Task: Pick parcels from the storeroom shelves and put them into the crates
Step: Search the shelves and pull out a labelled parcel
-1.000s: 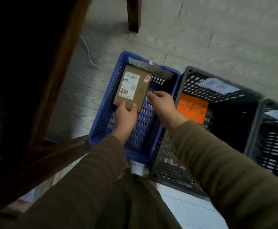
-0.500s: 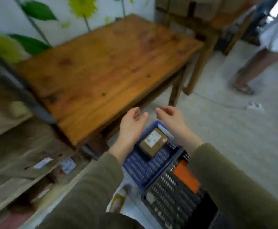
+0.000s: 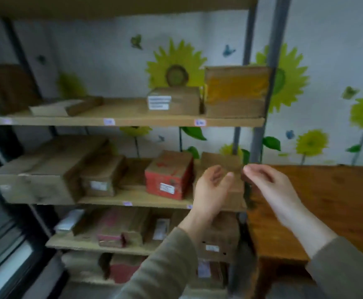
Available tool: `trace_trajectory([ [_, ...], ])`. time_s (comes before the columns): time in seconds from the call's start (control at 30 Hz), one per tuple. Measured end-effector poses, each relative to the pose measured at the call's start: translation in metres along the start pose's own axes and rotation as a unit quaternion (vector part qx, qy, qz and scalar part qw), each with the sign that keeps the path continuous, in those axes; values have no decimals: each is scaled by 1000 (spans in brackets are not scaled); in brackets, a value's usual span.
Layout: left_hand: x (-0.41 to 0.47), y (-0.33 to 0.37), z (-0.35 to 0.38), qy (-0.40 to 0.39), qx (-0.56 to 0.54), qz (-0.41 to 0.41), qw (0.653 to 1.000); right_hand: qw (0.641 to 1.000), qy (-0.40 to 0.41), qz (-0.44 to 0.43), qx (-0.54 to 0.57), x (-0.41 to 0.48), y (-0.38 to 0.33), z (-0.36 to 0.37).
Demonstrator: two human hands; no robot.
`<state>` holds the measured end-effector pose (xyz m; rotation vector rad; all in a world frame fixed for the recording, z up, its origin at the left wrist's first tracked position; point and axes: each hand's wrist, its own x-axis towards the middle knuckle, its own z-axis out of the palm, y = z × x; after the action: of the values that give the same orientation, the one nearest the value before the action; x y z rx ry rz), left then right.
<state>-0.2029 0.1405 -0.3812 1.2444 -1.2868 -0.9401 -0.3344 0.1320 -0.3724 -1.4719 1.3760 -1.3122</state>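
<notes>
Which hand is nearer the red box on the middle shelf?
Left. The left hand hovers just right of the red box; the right hand is farther right, toward the wooden table.

Left arm: olive-green fabric left sleeve (image 3: pixel 165 266), long, cuff at the wrist.
Right arm: olive-green fabric right sleeve (image 3: pixel 346 270), same plain cloth.
Hands: left hand (image 3: pixel 211 190), right hand (image 3: pixel 272 186), both bare.

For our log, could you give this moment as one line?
phase: at shelf | left hand: open, empty | right hand: open, empty
</notes>
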Motion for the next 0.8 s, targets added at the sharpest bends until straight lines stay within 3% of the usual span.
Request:
trace_trajectory([
  [0.23,28,28,-135,81,22,40,996,995,-74,-66,6,35,-65,121],
  [0.5,114,42,-207,86,68,85,990,994,-26,-99,-43,94,-97,192],
  [0.67,176,55,-208,77,130,93,984,974,38,-163,-150,130,-111,189],
  [0.8,208,59,-201,80,156,62,983,927,18,-202,-315,169,-120,185],
])
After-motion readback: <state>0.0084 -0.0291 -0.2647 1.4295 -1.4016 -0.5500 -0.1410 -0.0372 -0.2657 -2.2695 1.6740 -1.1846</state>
